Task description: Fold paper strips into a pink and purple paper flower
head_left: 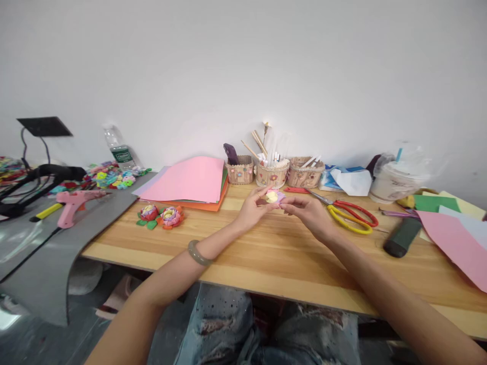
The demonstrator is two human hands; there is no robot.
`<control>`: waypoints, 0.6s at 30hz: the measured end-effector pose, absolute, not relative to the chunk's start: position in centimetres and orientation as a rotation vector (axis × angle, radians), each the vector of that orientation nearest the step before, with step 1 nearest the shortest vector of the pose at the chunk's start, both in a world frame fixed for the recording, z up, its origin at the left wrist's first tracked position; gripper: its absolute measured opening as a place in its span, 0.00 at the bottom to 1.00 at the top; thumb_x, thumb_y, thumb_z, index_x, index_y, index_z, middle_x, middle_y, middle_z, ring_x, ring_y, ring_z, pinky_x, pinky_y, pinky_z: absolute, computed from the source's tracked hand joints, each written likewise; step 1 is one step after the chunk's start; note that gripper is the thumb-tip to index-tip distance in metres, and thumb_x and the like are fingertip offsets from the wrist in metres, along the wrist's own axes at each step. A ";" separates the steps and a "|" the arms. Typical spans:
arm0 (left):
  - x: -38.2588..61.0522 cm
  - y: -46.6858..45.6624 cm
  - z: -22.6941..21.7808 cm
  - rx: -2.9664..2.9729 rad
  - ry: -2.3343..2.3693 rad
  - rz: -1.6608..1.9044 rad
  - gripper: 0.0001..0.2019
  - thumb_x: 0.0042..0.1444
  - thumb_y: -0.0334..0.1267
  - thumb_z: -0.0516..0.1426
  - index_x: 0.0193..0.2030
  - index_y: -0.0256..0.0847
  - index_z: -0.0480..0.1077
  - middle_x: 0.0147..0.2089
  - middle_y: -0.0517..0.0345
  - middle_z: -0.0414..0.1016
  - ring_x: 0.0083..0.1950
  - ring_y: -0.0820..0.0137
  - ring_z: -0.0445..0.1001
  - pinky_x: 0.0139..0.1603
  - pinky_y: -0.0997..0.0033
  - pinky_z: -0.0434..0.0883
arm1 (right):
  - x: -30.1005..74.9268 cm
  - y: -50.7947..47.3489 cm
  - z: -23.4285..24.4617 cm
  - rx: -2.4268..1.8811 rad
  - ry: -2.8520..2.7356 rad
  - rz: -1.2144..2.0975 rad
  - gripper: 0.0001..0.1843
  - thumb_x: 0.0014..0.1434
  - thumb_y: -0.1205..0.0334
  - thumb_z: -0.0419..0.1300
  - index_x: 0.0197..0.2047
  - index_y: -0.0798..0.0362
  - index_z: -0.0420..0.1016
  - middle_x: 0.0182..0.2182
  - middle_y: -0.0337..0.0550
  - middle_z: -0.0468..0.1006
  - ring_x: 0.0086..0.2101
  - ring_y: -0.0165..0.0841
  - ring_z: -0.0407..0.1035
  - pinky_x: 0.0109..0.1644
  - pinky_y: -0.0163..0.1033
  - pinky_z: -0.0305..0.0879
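Over the middle of the wooden table [213, 248], a small paper flower [272, 196] with a yellow centre and lilac petals is held between both hands. My left hand [254, 207] has its fingers closed around the flower's left side. From the right, my right hand [304, 213] pinches the lilac edge. Some of the flower is hidden behind the fingers. To the left lie two finished-looking paper flowers, one red and purple [149, 213], the other pink and orange with a yellow middle [172, 217], with green and orange leaves around them.
A stack of coloured paper [182, 182] lies back left. Decorated baskets [272, 175] with sticks and pens stand by the wall. Scissors with red and yellow handles [352, 218], a lidded cup [397, 180], a dark green object [402, 236] and paper sheets are right. A pink glue gun [70, 208] lies left.
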State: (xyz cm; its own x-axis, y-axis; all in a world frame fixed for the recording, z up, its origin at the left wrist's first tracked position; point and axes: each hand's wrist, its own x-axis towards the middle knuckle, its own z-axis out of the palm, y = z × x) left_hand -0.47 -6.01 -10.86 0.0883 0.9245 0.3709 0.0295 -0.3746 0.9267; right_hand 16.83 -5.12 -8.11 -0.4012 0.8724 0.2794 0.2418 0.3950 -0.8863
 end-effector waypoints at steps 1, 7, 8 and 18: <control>-0.5 -6.0 -10.9 1.560 0.973 1.401 0.29 0.45 0.41 0.61 0.56 0.45 0.63 0.53 0.51 0.62 0.49 0.66 0.66 0.52 0.64 0.65 | 16.8 -5.1 -8.1 -0.959 -1.871 1.005 0.16 0.49 0.50 0.61 0.31 0.55 0.76 0.26 0.41 0.75 0.27 0.30 0.67 0.33 0.36 0.64; -0.4 -5.9 -10.8 1.473 0.965 1.416 0.29 0.42 0.40 0.63 0.54 0.45 0.66 0.52 0.51 0.66 0.48 0.66 0.68 0.52 0.63 0.66 | 16.5 -5.3 -8.1 -0.957 -1.902 0.876 0.16 0.50 0.49 0.59 0.30 0.55 0.75 0.27 0.42 0.76 0.28 0.32 0.68 0.33 0.36 0.64; -0.3 -6.0 -10.7 1.448 0.966 1.411 0.29 0.41 0.39 0.63 0.54 0.44 0.66 0.52 0.51 0.66 0.48 0.66 0.68 0.51 0.63 0.66 | 16.5 -5.4 -8.0 -0.957 -1.907 0.840 0.16 0.51 0.49 0.59 0.30 0.55 0.75 0.27 0.42 0.77 0.28 0.32 0.69 0.33 0.36 0.64; 0.0 -6.8 -9.4 1.221 0.867 1.313 0.32 0.43 0.39 0.62 0.57 0.41 0.61 0.42 0.52 0.76 0.40 0.69 0.74 0.44 0.66 0.70 | 16.3 -6.3 -7.8 -0.899 -1.947 0.444 0.13 0.59 0.58 0.52 0.39 0.53 0.76 0.29 0.43 0.78 0.28 0.32 0.70 0.31 0.37 0.67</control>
State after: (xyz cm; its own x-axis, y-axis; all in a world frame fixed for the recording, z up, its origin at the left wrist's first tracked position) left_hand 0.02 -6.76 -9.38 0.1207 0.9776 0.1725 -0.2258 -0.1421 0.9638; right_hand 16.34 -6.29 -7.81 -0.3141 0.7418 0.5925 0.4119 0.6687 -0.6190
